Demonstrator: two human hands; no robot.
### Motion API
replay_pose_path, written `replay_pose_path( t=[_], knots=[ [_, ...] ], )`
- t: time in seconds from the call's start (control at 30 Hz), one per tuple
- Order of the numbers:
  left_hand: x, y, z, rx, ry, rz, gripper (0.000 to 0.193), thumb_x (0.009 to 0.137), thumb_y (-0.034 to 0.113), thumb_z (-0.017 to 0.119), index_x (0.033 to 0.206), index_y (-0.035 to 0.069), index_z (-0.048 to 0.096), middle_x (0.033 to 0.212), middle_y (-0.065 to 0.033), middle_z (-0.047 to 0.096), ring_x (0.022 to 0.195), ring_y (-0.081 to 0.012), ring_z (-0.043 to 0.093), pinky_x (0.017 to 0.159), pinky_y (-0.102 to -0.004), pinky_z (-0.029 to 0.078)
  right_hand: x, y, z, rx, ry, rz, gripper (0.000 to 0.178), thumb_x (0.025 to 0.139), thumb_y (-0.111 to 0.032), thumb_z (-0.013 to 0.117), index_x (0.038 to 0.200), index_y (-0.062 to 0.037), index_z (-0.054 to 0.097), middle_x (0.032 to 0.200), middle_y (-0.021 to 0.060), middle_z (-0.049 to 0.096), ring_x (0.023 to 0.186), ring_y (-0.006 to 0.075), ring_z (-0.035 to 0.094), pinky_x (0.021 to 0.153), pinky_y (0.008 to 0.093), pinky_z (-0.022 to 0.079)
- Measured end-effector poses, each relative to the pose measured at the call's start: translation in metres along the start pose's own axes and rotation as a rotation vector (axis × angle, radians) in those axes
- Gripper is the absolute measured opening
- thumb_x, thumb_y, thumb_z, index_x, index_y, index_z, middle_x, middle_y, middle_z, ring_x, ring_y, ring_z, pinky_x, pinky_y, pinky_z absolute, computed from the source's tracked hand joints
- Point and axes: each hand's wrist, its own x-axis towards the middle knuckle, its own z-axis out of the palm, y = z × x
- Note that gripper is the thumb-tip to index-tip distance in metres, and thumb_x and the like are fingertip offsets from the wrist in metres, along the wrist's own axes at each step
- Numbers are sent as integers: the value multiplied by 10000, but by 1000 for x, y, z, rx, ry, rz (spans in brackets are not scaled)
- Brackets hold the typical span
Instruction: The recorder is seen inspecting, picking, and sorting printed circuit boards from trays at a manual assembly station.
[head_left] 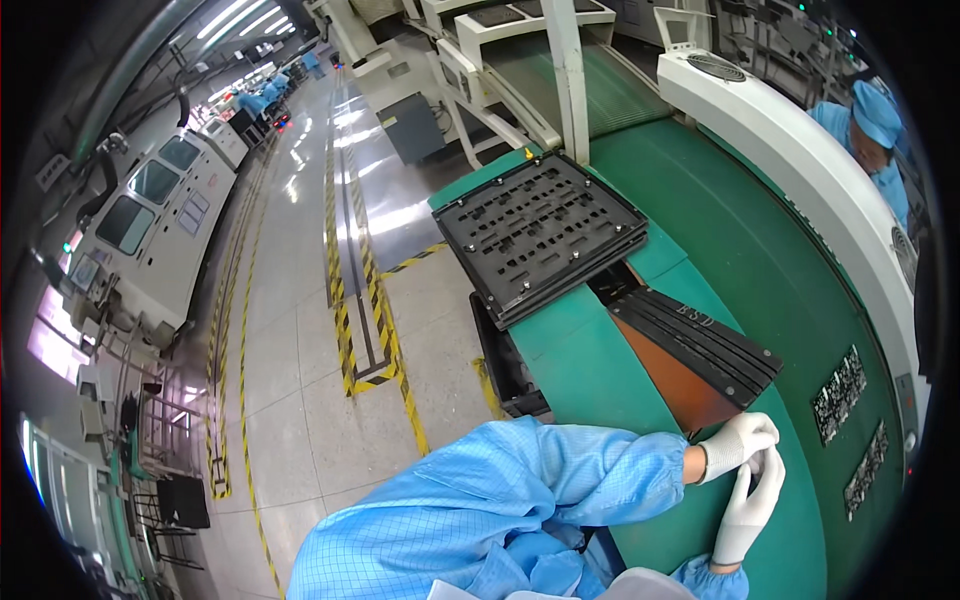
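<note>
Left hand (738,446): in its white glove, I am holding it at the lower right of the frame, fingers curling in toward the other hand.
Right hand (750,512): also gloved in white, I am keeping it just below, fingers pointing up.
Grip: my fingertips are meeting near each other; I cannot tell whether they are pinching anything.
Black slats (700,340): they are lying side by side right of centre, their lower end sitting just beside my left hand; whether it is touching them, I cannot tell.
Brown panel (665,372): it is sloping along the slats' lower left side.
Perforated black trays (545,225): they are resting in a stack at the upper centre, partly overhanging the green tabletop (570,345).
Black bin (508,372): it is standing lower, under the trays' left side.
Circuit boards (840,394): two are lying on the green conveyor belt (750,250) at the right, well apart from the trays.
White machine housing (800,140): it is arching along the belt's far side.
Co-worker (877,115): a person in a blue cap is appearing behind it, upper right.
</note>
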Motion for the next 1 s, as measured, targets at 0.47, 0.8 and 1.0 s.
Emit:
replay_pose_path(
  t=[0.47,0.8,1.0],
  knots=[
    [17,-22,-3,82,81,97,81,921,46,569,949,-8,623,868,-95,651,767,-195,700,664,-343,610,1,6,4,-203,-72,-41,517,968,-27,610,1463,18,467,1406,243,533,1253,405,573,1046,433,470],
    [14,-16,-5,69,79,46,91,927,74,587,952,-6,620,875,-93,648,763,-195,698,667,-343,610,3,4,4,-197,-85,-43,520,968,-21,608,1465,27,465,1404,242,532,1249,401,571,1049,432,466],
    [10,-6,-6,99,61,9,151,932,116,602,977,-20,651,932,-86,675,868,-169,683,777,-314,571,4,2,5,-207,-79,-43,523,966,-22,610,1466,27,465,1409,243,529,1251,396,572,1052,431,466]
  ],
)
